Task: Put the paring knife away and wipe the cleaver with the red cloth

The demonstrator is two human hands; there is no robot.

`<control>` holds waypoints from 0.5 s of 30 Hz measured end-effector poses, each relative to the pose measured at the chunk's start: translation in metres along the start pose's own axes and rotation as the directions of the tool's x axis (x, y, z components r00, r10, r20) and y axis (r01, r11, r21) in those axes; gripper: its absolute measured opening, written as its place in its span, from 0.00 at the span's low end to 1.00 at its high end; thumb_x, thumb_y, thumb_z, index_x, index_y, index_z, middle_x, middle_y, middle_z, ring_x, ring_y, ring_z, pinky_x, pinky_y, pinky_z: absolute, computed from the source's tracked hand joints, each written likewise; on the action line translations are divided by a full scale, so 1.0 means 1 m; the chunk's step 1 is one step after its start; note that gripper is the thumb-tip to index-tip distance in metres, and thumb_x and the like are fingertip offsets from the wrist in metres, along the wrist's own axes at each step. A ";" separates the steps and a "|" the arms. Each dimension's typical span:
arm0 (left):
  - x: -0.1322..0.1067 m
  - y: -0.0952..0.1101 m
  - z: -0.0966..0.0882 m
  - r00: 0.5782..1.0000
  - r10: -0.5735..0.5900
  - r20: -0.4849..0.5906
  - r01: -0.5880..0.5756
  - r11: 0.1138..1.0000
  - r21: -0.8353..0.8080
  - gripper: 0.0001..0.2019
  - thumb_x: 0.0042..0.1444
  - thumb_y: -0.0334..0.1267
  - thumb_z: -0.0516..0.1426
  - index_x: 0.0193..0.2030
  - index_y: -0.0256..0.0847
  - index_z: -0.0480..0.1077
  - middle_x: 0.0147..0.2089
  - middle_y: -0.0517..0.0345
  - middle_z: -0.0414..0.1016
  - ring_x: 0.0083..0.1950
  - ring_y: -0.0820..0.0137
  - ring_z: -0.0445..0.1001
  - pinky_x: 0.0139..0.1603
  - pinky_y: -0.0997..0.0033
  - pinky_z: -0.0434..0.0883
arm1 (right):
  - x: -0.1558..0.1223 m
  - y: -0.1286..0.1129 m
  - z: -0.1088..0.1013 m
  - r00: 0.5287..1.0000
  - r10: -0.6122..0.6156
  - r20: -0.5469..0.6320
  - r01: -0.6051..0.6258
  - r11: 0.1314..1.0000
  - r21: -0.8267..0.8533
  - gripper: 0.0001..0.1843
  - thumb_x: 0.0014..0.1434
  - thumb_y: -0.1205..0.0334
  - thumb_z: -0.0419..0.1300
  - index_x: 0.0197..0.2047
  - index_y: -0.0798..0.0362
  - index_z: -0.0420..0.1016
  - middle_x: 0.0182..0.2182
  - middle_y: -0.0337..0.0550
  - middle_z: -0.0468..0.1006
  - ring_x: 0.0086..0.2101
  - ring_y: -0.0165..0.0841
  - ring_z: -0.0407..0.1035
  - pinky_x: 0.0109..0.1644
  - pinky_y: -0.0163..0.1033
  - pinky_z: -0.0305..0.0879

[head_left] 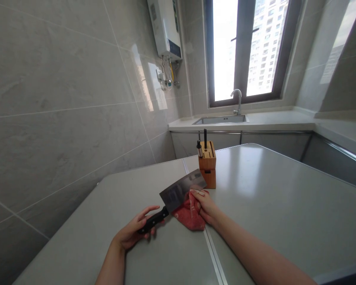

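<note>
Cleaver [179,192], held diagonally, blade toward wooden knife block [207,166]

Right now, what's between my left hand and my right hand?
Between your left hand and right hand, the head view shows a cleaver blade and red cloth.

Window [225,51] daylight glares brightly on wall tiles [139,75].

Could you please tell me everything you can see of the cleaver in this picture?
The cleaver has a broad, roughly rectangular blade of grey, reflective steel and a black handle. The left hand grips the handle, while the right hand holds a red cloth against the far end of the blade. The blade's edge faces away from the left hand's wrist side, though its exact tilt is hard to judge.
</note>
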State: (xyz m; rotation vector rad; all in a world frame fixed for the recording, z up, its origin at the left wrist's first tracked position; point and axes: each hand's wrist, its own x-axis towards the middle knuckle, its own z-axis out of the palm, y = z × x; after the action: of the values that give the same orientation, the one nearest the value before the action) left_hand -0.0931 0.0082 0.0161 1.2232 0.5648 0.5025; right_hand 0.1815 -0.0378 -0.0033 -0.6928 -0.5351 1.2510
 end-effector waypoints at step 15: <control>0.019 -0.004 0.025 0.999 -0.044 -0.027 0.051 0.932 0.359 0.13 0.46 0.42 0.64 0.32 0.33 0.71 0.20 0.62 0.63 0.17 0.80 0.57 0.18 0.80 0.52 | -0.023 0.004 0.021 0.993 0.082 0.086 -0.080 0.996 -0.028 0.16 0.42 0.55 0.70 0.26 0.55 0.70 0.18 0.34 0.72 0.18 0.24 0.64 0.23 0.29 0.62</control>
State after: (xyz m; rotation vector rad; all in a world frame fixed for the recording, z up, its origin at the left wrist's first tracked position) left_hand -0.0622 0.0013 0.0160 1.5503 0.7230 0.3782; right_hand 0.1586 -0.0555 0.0089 -0.6882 -0.5995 1.3571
